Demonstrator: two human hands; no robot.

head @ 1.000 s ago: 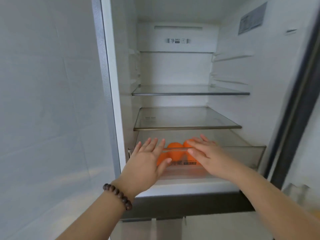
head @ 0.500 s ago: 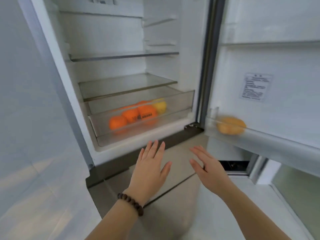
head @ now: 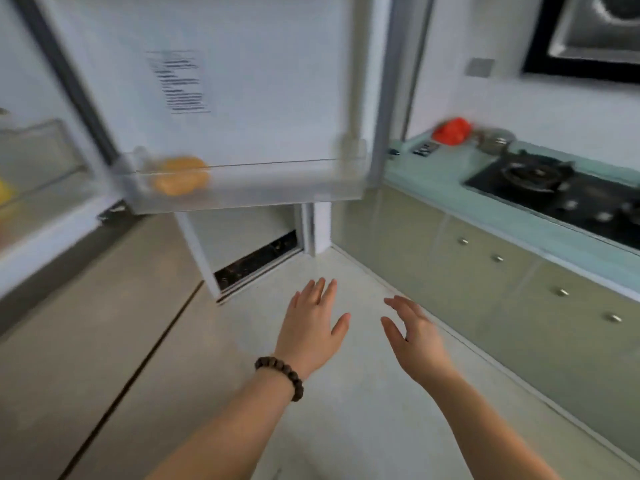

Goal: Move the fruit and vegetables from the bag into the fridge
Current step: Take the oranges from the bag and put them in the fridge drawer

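Landmark: the open fridge door [head: 263,81], its white inner face turned to the camera, blurred.
Door shelf: a clear plastic door bin [head: 249,185] runs along the bottom of the fridge door.
Orange fruit: an orange-yellow fruit [head: 180,176] sits in the door bin, towards its left end; too blurred to name more closely.
Crisper drawer: a clear drawer [head: 38,157] left of the fridge door, at the picture's edge, with a yellow fruit [head: 5,192] showing in it.
Left hand: the left hand [head: 313,329] is below the fridge door, over the floor, palm down, fingers straight and spread, holding nothing; a dark bead bracelet [head: 282,375] is on its wrist.
Right hand: the right hand [head: 414,336] is just beside the left, below and right of the fridge door, fingers loose and slightly bent, empty.
Bag: a red bag [head: 452,130] lies on the pale green countertop [head: 436,174] right of the fridge door.
Gas hob: a black hob [head: 554,188] is set in the countertop, farther right of the fridge door.
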